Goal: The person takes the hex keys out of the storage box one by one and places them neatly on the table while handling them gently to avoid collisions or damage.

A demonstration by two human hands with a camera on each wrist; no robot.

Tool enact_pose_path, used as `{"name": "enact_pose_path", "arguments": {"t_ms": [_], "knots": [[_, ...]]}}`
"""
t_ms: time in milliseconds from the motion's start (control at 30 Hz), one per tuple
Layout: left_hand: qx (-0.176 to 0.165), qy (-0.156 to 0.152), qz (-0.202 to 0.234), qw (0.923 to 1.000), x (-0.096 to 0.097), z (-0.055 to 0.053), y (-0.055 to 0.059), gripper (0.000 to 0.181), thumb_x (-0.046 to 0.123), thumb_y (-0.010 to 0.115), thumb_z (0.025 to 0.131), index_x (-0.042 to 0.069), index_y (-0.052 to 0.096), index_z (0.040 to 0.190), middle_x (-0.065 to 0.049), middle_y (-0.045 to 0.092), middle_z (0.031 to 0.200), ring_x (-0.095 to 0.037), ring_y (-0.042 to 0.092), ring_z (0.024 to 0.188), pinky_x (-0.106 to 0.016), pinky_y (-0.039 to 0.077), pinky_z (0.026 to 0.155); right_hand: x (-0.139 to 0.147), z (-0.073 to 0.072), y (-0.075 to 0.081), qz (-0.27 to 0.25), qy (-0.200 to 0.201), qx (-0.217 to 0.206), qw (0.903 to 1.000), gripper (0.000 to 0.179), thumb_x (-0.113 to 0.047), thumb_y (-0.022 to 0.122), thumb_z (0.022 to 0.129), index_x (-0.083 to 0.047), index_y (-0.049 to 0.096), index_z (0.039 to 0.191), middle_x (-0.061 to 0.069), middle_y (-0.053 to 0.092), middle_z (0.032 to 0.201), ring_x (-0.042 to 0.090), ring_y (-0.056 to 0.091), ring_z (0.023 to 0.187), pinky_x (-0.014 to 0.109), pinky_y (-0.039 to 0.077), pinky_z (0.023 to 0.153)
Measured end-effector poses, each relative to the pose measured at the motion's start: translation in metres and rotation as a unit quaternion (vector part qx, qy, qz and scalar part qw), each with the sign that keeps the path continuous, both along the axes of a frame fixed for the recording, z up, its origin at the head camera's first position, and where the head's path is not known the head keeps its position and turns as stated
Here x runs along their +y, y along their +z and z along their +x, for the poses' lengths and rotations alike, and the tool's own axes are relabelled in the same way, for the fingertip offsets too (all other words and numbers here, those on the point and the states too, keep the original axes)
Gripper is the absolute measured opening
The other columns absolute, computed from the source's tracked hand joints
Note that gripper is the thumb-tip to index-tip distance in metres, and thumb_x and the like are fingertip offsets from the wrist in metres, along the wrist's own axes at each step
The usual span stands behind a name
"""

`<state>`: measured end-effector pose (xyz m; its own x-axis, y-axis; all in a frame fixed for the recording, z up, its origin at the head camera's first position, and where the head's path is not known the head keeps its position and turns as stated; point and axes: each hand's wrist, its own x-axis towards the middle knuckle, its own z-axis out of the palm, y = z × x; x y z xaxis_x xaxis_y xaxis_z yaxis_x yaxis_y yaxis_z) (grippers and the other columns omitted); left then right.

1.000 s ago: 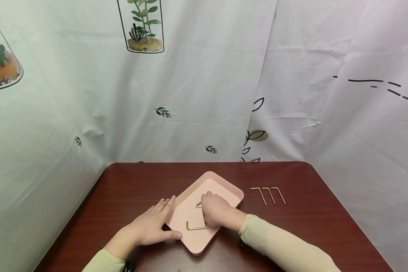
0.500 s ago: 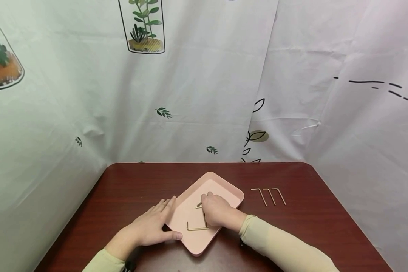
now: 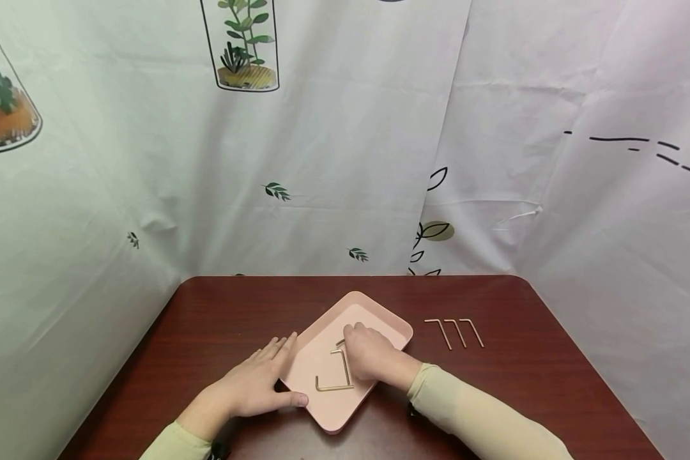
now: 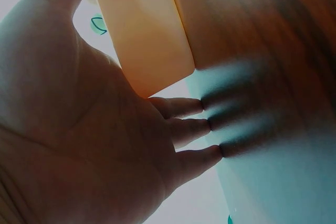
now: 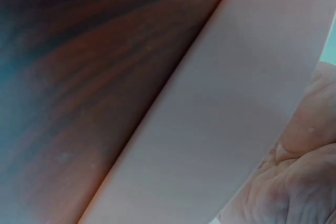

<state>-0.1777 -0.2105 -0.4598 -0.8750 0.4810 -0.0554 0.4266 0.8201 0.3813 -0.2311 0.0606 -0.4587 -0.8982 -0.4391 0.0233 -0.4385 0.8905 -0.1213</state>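
My left hand [image 3: 261, 383] lies along the near-left side of the pink tray [image 3: 329, 418], fingers stretched out and thumb over the rim. In the left wrist view its fingertips touch the tabletop beside the tray wall [image 4: 147, 30]. Inside the tray my right hand [image 3: 369, 352] has curled fingers and grips a hex key [image 3: 340, 343], of which only a short end shows. Two brass-coloured hex keys lie left of that hand, one upright hex key [image 3: 344, 367] and one crosswise hex key [image 3: 335, 388]. The right wrist view shows mostly the tray's outer wall [image 5: 210, 98], with the curled fingers behind it.
Three more L-shaped hex keys [image 3: 454, 333] lie in a row on the dark red table [image 3: 236, 306], right of the tray. A white printed curtain [image 3: 333, 140] hangs behind and at both sides of the table.
My right hand has shifted slightly right inside the tray with the hex key it grips, uncovering more of the upright hex key. The left hand has stayed in place.
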Motion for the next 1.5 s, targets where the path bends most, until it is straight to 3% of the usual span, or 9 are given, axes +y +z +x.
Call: {"name": "enact_pose_path", "arguments": {"t_ms": [267,800,967,1133,1400,1500], "knots": [[-0.003,0.002,0.003,1.0,0.001,0.001,0.001,0.127,0.079,0.074,0.091,-0.002,0.024,0.175,-0.024,0.032,0.179,-0.051,0.033,0.162,-0.071,0.034,0.126,0.006,0.0,0.007,-0.021,-0.01,-0.004,0.9997,0.026,-0.006,0.077,0.087,-0.004,0.06,0.106,0.013,0.057,0.09,0.027,0.062,0.074,0.043,0.057,0.067],[0.0,0.0,-0.003,1.0,0.001,0.001,-0.001,0.128,0.08,0.073,0.091,-0.003,0.024,0.175,-0.023,0.031,0.179,-0.051,0.033,0.162,-0.07,0.034,0.126,0.027,-0.004,0.019,-0.095,0.014,0.011,0.9953,0.03,0.006,0.072,0.075,-0.007,0.053,0.094,0.008,0.052,0.081,0.019,0.051,0.07,0.038,0.05,0.061],[-0.002,0.001,0.0,1.0,0.002,0.0,-0.001,0.127,0.079,0.074,0.091,-0.003,0.024,0.175,-0.023,0.03,0.179,-0.051,0.032,0.163,-0.071,0.033,0.126,0.034,-0.002,0.021,-0.113,0.019,0.027,0.9931,0.029,0.008,0.072,0.075,-0.009,0.054,0.09,0.007,0.052,0.081,0.02,0.052,0.072,0.038,0.048,0.06],[-0.004,0.001,-0.001,1.0,0.002,0.0,-0.001,0.128,0.08,0.073,0.091,-0.003,0.023,0.175,-0.023,0.03,0.179,-0.051,0.031,0.163,-0.071,0.033,0.127,0.04,-0.002,0.023,-0.1,0.002,0.033,0.9945,0.03,0.006,0.074,0.076,-0.011,0.056,0.093,0.005,0.054,0.086,0.018,0.054,0.075,0.035,0.048,0.06],[-0.002,0.001,-0.001,1.0,0.002,0.0,0.0,0.128,0.08,0.073,0.091,-0.003,0.023,0.175,-0.023,0.03,0.179,-0.051,0.031,0.163,-0.071,0.033,0.127,0.05,-0.002,0.028,-0.113,-0.019,0.007,0.9934,0.026,0.003,0.077,0.086,-0.006,0.06,0.105,0.009,0.059,0.095,0.024,0.059,0.081,0.045,0.056,0.074],[-0.003,0.001,0.0,1.0,0.001,0.0,0.0,0.128,0.08,0.073,0.091,-0.003,0.023,0.175,-0.023,0.03,0.179,-0.051,0.031,0.163,-0.071,0.033,0.127,0.053,-0.003,0.027,-0.115,-0.02,0.0,0.9932,0.025,0.002,0.076,0.088,-0.004,0.061,0.106,0.011,0.059,0.096,0.027,0.059,0.08,0.047,0.056,0.074]]}}
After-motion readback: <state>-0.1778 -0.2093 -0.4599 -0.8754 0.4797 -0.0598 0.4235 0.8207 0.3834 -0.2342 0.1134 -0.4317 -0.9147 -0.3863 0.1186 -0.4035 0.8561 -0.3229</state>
